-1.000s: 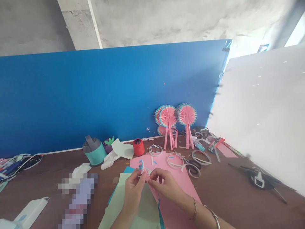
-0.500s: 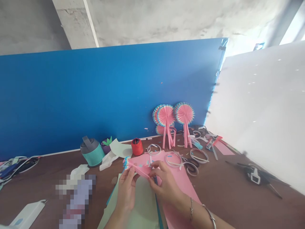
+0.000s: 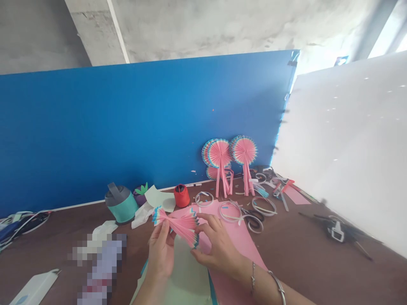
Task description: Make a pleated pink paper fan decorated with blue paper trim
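Observation:
A pleated pink paper fan (image 3: 182, 225) with blue-and-white tips is pinched at its narrow middle by my left hand (image 3: 163, 250). Both of its ends flare out in folds, forming a bow shape. At the flared right end is my right hand (image 3: 216, 243), its fingers and thumb apart, with fingertips at the pleated edge. Beneath the hands lie pale green paper sheets (image 3: 190, 271) and pink paper sheets (image 3: 233, 254). Finished-looking round pink fans (image 3: 220, 152) with folded paper handles lean on the blue panel behind.
A red thread spool (image 3: 181, 196), a teal-and-grey container (image 3: 121, 206) and crumpled tissue stand behind on the left. Rolled paper strips (image 3: 230, 212), scissors (image 3: 254, 219) and a red-and-grey tool lie to the right. A glue gun (image 3: 337, 232) rests farther right by the white panel.
The right end of the pleated fan has spread wider. My right hand's fingers have loosened from their pinch and moved apart at its edge; my left hand keeps its hold.

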Motion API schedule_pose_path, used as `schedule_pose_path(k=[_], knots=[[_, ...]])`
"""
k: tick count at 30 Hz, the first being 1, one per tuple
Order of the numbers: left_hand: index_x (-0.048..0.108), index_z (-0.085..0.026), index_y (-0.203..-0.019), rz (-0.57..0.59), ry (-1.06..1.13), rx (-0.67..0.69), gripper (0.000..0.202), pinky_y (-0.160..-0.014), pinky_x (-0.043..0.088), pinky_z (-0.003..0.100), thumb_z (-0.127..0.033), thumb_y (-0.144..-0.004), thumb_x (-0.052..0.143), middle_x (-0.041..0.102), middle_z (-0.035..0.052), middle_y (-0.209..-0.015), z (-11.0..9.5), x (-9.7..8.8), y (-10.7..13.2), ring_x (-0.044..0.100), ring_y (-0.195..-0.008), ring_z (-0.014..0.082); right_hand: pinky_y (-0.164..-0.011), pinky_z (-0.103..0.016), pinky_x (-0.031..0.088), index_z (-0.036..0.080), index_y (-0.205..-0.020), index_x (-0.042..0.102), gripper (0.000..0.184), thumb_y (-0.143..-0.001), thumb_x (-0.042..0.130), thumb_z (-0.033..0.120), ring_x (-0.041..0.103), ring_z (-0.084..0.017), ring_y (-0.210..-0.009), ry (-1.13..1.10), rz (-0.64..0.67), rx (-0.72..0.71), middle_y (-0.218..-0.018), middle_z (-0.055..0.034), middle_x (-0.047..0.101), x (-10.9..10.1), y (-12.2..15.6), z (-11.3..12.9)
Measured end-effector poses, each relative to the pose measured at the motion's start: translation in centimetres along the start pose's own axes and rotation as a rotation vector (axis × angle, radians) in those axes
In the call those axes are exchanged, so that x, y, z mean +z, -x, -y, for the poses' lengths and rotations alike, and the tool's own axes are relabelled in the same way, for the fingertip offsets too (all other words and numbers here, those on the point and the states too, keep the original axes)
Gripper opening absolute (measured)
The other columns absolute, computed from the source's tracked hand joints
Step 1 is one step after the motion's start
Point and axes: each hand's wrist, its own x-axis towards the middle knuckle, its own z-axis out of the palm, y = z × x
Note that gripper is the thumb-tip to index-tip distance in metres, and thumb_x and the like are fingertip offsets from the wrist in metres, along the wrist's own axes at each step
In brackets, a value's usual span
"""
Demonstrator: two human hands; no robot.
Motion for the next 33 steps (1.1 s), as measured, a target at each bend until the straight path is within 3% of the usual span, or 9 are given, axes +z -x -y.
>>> schedule_pose_path(k=[8, 14, 21, 27, 33], knots=[[0.072, -0.018, -0.07, 0.001, 0.024, -0.009, 0.032, -0.064, 0.054, 0.022, -0.035, -0.048, 0.087, 0.072, 0.0005, -0.075, -0.3, 0.2, 0.2, 0.065, -0.07, 0.0126, -0.087, -0.038, 0.042, 0.021, -0.088, 0.054, 0.023, -0.068, 0.058, 0.01, 0.05, -0.026, -0.109, -0.047, -0.054, 0.028, -0.122, -0.0098, 0.052, 0.2, 0.1, -0.5], [0.072, -0.018, -0.073, 0.042, 0.041, -0.004, 0.03, -0.066, 0.055, 0.021, -0.033, -0.052, 0.086, 0.073, -0.0016, -0.075, 0.0, -0.5, -0.5, 0.066, -0.072, 0.0117, -0.088, -0.038, 0.043, 0.022, -0.083, 0.055, 0.017, -0.07, 0.06, 0.013, 0.051, -0.025, -0.108, -0.116, -0.104, 0.069, -0.116, -0.0091, 0.055, 0.6, 0.3, -1.1], [0.072, -0.017, -0.072, 0.051, 0.027, 0.011, 0.029, -0.064, 0.055, 0.022, -0.033, -0.052, 0.086, 0.073, 0.0012, -0.075, -0.1, -0.5, -0.6, 0.068, -0.072, 0.0146, -0.088, -0.038, 0.042, 0.021, -0.079, 0.053, 0.013, -0.071, 0.061, 0.016, 0.054, -0.025, -0.105, -0.134, -0.071, 0.102, -0.111, -0.009, 0.058, 0.6, 0.1, -1.0], [0.072, -0.018, -0.073, 0.043, 0.047, -0.006, 0.029, -0.063, 0.056, 0.021, -0.032, -0.052, 0.086, 0.073, 0.0002, -0.075, 0.0, -0.6, -0.7, 0.068, -0.072, 0.0134, -0.083, -0.036, 0.043, 0.021, -0.084, 0.047, 0.026, -0.066, 0.064, 0.013, 0.054, -0.025, -0.104, -0.16, -0.072, 0.133, -0.11, -0.0092, 0.058, 0.7, 0.2, -1.2], [0.071, -0.019, -0.074, 0.049, 0.029, -0.001, 0.028, -0.064, 0.056, 0.023, -0.032, -0.054, 0.085, 0.073, -0.0008, -0.079, 0.0, -0.5, -0.6, 0.068, -0.073, 0.0136, -0.087, -0.036, 0.042, 0.022, -0.085, 0.051, 0.022, -0.068, 0.063, 0.014, 0.053, -0.025, -0.106, -0.112, -0.075, 0.101, -0.112, -0.008, 0.057, 0.8, 0.2, -1.3]])
